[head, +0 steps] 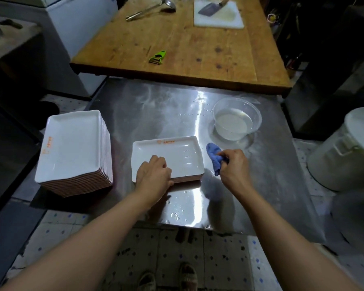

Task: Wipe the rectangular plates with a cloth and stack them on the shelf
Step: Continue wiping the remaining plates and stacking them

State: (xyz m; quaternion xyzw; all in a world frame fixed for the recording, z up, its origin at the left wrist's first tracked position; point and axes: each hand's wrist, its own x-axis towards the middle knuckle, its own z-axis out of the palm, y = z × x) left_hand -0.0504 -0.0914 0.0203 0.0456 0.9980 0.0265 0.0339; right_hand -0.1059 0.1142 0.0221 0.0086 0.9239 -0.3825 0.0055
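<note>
The left hand (153, 175) gripped the white rectangular plate (168, 156); the right hand (232, 164) clutched the bunched blue cloth (214, 158); the wet steel desk (156, 106) might let the plate slide

L hand (153, 175) grips plate (177, 152) edge; R hand (233, 164) holds blue cloth (214, 156) beside it.

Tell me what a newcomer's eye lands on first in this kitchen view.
First, the two hands at the centre of the steel table: the left hand grips the near edge of a white rectangular plate, while the right hand holds a bunched blue cloth just beside it. To the left stands a tall stack of plates, and behind the cloth sits a clear bowl of water.
</note>
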